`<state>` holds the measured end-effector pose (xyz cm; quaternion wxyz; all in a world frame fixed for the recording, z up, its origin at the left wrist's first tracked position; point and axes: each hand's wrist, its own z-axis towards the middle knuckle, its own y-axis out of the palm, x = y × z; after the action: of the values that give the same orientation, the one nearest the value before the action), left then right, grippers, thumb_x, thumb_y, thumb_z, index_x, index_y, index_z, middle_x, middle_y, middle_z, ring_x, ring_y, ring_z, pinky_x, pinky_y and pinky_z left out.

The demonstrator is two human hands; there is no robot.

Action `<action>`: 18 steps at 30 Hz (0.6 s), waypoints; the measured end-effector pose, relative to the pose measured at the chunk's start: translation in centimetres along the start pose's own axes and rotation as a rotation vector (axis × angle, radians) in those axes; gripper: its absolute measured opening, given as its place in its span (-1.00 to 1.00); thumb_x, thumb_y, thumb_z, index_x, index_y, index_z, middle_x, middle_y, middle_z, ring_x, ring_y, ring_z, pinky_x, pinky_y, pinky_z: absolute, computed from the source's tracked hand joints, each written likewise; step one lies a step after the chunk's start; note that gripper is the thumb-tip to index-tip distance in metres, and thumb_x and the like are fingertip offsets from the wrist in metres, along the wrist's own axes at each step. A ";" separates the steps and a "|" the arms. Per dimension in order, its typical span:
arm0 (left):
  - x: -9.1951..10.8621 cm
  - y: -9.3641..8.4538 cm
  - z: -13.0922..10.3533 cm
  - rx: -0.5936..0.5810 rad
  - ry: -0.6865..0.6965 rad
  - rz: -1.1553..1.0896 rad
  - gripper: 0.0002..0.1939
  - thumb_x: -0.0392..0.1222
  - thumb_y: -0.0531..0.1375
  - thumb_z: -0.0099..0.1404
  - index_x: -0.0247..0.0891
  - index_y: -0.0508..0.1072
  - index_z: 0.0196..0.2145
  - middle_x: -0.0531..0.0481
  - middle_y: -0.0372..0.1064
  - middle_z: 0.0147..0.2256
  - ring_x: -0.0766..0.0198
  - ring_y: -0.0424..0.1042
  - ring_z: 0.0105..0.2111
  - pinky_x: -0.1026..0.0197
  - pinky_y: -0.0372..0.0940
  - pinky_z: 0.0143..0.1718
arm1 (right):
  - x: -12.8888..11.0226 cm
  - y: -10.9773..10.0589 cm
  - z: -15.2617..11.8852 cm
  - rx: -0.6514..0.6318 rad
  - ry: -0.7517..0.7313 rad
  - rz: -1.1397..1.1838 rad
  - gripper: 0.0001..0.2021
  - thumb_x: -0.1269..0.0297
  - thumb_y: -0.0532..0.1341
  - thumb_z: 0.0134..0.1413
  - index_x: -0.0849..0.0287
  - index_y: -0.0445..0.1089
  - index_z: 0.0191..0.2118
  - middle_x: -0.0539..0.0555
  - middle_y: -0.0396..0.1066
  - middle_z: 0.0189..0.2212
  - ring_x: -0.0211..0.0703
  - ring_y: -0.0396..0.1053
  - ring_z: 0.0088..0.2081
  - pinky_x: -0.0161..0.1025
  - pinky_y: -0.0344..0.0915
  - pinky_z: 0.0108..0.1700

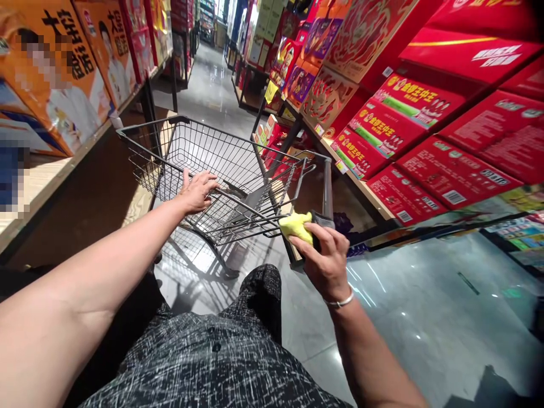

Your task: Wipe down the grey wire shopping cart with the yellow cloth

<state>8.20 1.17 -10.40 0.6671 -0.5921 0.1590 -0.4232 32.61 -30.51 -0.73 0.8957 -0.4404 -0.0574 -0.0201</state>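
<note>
A grey wire shopping cart [212,147] stands at an angle in front of me, with its push handle [327,187] to the right. My left hand [198,191] is on the cart's near top rail, its fingers curled over toward the inside of the basket and the thumb apart. A crumpled yellow cloth [295,225] is pinched in my right hand [326,255], between thumb and fingers. The cloth touches the near corner of the cart, where the rail meets the handle end. My right palm is hidden from view.
Red gift boxes [393,133] are stacked on a shelf close on the right. Orange boxes [80,68] line a wooden shelf [59,170] on the left. Between them a shiny tiled aisle [208,73] runs away from me. My legs are just below the cart.
</note>
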 end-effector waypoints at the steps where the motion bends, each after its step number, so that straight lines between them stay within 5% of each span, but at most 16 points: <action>1: -0.5 -0.2 0.1 -0.006 -0.013 0.001 -0.56 -0.32 0.19 0.18 -0.05 0.40 0.03 -0.06 0.15 0.30 -0.05 -0.09 0.40 -0.45 -0.54 0.33 | 0.4 -0.8 -0.7 0.033 0.019 0.012 -0.60 0.40 0.23 0.21 -0.39 0.52 -0.04 -0.05 0.39 0.10 -0.02 0.28 0.06 0.03 0.26 0.11; 6: -0.9 -2.0 0.2 -0.078 -0.174 0.015 -0.54 -0.25 0.22 0.19 -0.07 0.42 0.07 -0.11 0.00 0.37 -0.17 -0.29 0.43 -0.53 -0.45 0.31 | 1.0 -3.9 -2.6 0.196 0.123 0.152 -0.53 0.41 0.20 0.19 -0.40 0.45 0.06 0.01 0.32 0.14 0.07 0.33 0.08 0.20 0.33 0.09; 8: 0.8 -3.1 -0.2 -0.138 -0.174 0.007 -0.44 -0.12 0.28 0.20 -0.02 0.37 0.17 -0.09 -0.11 0.41 -0.25 -0.39 0.43 -0.54 -0.49 0.28 | 0.5 -4.1 -2.4 0.220 0.136 0.295 -0.50 0.42 0.20 0.18 -0.38 0.42 0.11 0.02 0.28 0.17 0.08 0.33 0.10 0.22 0.35 0.09; 10: 3.5 -3.9 -1.0 -0.188 -0.007 -0.050 -0.29 0.05 0.32 0.18 0.10 0.27 0.27 -0.01 -0.16 0.43 -0.26 -0.41 0.43 -0.51 -0.60 0.28 | 0.1 -3.5 -1.9 0.173 0.105 0.460 -0.50 0.43 0.21 0.16 -0.32 0.42 0.11 0.04 0.26 0.18 0.06 0.32 0.13 0.18 0.36 0.11; 14: 8.7 -3.9 -3.1 -0.164 0.282 -0.324 -0.23 0.23 0.24 0.24 0.10 0.13 0.34 -0.02 -0.01 0.39 -0.17 -0.22 0.42 -0.40 -0.66 0.32 | 1.0 -0.6 0.2 0.020 0.127 0.689 -0.55 0.42 0.17 0.16 -0.11 0.41 0.14 0.13 0.26 0.18 0.01 0.33 0.16 0.00 0.38 0.12; 18: 10.4 -2.5 -4.3 -0.060 0.235 -0.523 -0.37 0.20 0.18 0.30 -0.08 0.24 0.24 -0.11 0.32 0.18 -0.04 0.23 0.25 -0.29 -0.73 0.34 | 5.2 3.2 3.4 0.018 0.189 0.573 -0.49 0.45 0.11 0.08 -0.02 0.39 0.15 0.14 0.28 0.13 -0.04 0.30 0.17 -0.04 0.30 0.18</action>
<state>10.37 -9.32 -6.16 0.4944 -0.5793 0.0896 -0.6418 37.74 -25.76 -0.58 0.8702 -0.4268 0.1525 0.1932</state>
